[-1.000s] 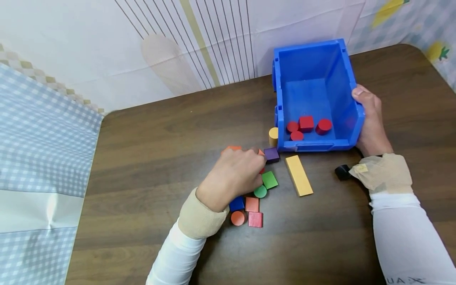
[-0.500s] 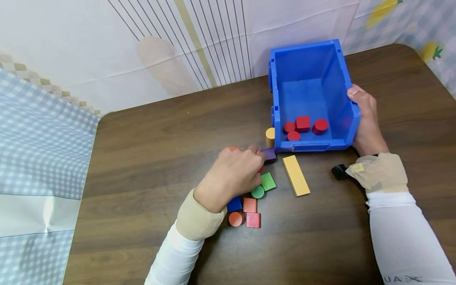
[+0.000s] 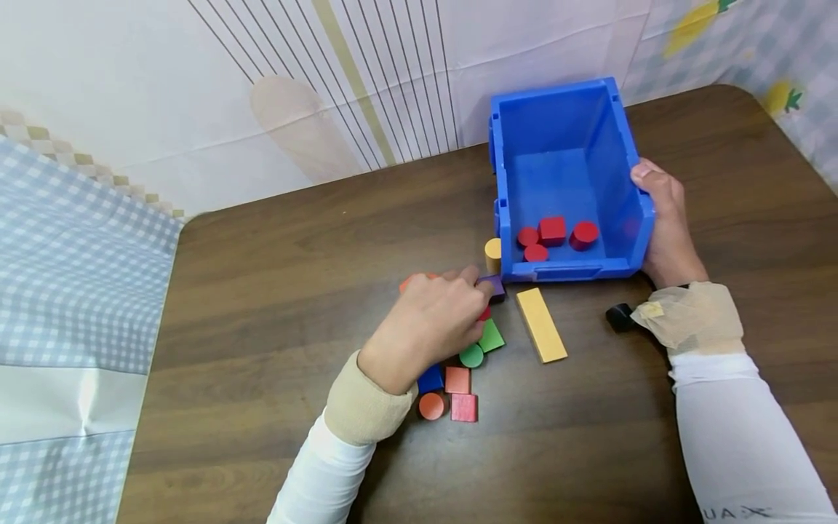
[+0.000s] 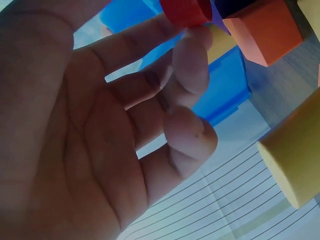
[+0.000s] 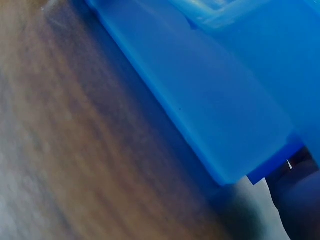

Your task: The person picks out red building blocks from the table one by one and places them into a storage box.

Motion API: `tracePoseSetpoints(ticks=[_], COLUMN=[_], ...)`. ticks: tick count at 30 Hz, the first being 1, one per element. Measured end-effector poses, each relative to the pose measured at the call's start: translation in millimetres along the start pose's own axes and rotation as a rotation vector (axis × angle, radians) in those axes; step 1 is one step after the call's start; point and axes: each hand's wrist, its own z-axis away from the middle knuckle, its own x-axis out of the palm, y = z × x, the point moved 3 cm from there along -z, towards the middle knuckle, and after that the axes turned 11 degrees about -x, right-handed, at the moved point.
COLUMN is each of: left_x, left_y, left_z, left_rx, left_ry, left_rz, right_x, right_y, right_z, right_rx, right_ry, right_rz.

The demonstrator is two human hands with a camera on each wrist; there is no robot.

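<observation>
My left hand (image 3: 435,316) reaches down into a cluster of coloured blocks, fingers bent. In the left wrist view its fingertips are at a red cylinder (image 4: 187,11), apparently pinching it; the thumb tip is out of frame. Beside these fingers lie a purple block (image 3: 495,287), a green square block (image 3: 491,336) and a green round block (image 3: 471,356). My right hand (image 3: 668,218) grips the right wall of a blue bin (image 3: 572,273), thumb over the rim. Inside the bin, near its front, are a red cube (image 3: 552,231) and several red round blocks (image 3: 584,235).
A yellow cylinder (image 3: 492,255) stands against the bin's left side. In front lies a long yellow block (image 3: 542,325). Nearer me are a blue block (image 3: 430,378), an orange round block (image 3: 431,406) and a pink square block (image 3: 464,407). A patterned cloth (image 3: 216,109) hangs behind the table.
The head view has shifted slightly, so the scene sits a little further left. My left hand has edged right over the blocks, and more of the red piece shows. My right hand keeps its hold.
</observation>
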Motion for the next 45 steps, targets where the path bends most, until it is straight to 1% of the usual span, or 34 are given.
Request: tracePoseSetpoints(ticks=[6,11,15,17,24,30,38,42,45], left_x=[-0.6,-0.7,-0.5,-0.8,-1.6,-2.0,-0.5,0.4,1.1], left_y=[-0.6,-0.5,-0.3,-0.1,-0.6,1.3,2.6,4.0,5.2], left_z=[-1.2,-0.9,0.1,0.2,-1.4,-3.1,-3.9,-4.9,-5.3], left_rx=[0.013,0.018,0.012,0.004,-0.034,-0.029,-0.032,-0.029,-0.025], left_ry=[0.055,0.086,0.148,0.165,0.164,0.184,0.200,0.229,0.258], left_rz=[-0.016,-0.017,-0.048,-0.059,-0.037,-0.031,-0.046,-0.040,-0.035], right_x=[0.1,0.2,1.6,1.7,1.4,1.5,1.9,2.4,2.5], right_y=[-2.3,-1.6,-0.9,-0.7,-0.8,-1.4,-2.8,-3.1,-2.5], right_z=[-0.4,0.8,1.2,1.8,2.6,1.3,2.4,2.0,1.7], right_rx=[-0.005,-0.007,-0.019,-0.021,-0.020,-0.036,-0.011,-0.023,-0.031], right_ry=[0.010,0.006,-0.005,-0.007,-0.002,-0.006,-0.013,-0.015,-0.008], right_rz=[0.006,0.000,-0.004,-0.007,-0.011,-0.020,0.021,0.027,0.006])
